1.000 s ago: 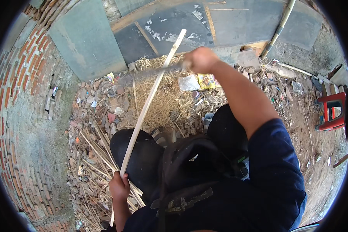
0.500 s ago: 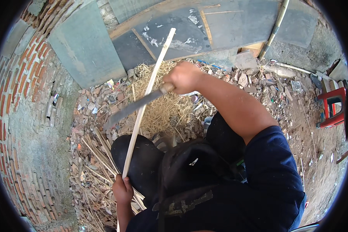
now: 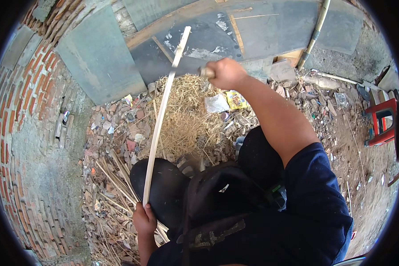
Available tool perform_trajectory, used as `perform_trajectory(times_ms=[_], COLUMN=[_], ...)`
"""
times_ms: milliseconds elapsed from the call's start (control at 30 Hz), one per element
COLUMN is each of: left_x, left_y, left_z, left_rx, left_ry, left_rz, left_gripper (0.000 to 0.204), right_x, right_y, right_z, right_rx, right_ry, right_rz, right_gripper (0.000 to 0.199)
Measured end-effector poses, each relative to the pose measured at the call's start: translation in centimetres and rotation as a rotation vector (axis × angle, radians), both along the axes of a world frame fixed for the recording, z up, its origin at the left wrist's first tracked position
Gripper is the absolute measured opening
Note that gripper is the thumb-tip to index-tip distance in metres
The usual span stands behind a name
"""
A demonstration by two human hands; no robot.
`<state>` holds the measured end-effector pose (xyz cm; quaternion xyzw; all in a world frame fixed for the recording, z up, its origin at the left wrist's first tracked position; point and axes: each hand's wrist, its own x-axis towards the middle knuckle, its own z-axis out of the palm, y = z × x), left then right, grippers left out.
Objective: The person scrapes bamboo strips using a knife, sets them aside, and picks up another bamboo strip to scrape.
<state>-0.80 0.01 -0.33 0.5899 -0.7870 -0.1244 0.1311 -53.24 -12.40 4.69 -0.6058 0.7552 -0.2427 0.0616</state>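
Observation:
My left hand is closed around the lower part of a long pale strip, which looks like bamboo or wood. It slants up and away past my left knee, its far end rising in front of the grey panels. In my right hand is the light handle of a machete. The blade points left and lies across the strip near its far end, smeared by motion. Below the blade, a heap of pale curly shavings covers the rubble.
More long strips lie on the ground at my left. A brick wall stands on the left, and grey panels close off the far side. A red plastic stool is at the right. Yellow and white wrappers lie beside the shavings.
My right hand has moved the machete away from me, up along the strip toward its far end. The strip has tipped slightly left; my left hand keeps its hold.

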Motion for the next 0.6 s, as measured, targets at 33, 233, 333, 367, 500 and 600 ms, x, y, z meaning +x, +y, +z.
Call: perform_trajectory(times_ms=[33,233,333,367,500,600], left_x=[-0.3,0.7,1.4,1.1,0.8,1.1], left_y=[0.2,-0.6,-0.7,-0.7,-0.7,-0.7], left_z=[0.2,0.0,0.0,0.6,2.2,1.7], left_rx=[0.001,-0.025,-0.024,-0.024,0.038,0.029], left_ry=[0.000,0.002,-0.020,-0.088,-0.149,-0.094], left_rz=[-0.001,-0.056,-0.025,-0.039,-0.035,-0.055], left_gripper=[0.042,0.042,0.040,0.039,0.036,0.037], right_x=[0.8,3.2,-1.8,-2.9,-3.3,-2.5], right_y=[0.3,-1.2,-1.5,-1.4,-0.5,-0.4], right_z=[0.4,-0.6,-1.6,-2.1,-2.4,-1.5], right_rx=[0.056,0.088,0.165,0.181,0.212,0.151], right_ry=[0.074,0.309,0.029,-0.070,0.080,0.008], right_rz=[0.143,0.507,0.052,-0.149,-0.145,-0.157], right_gripper=[0.021,0.020,0.026,0.027,0.029,0.030])
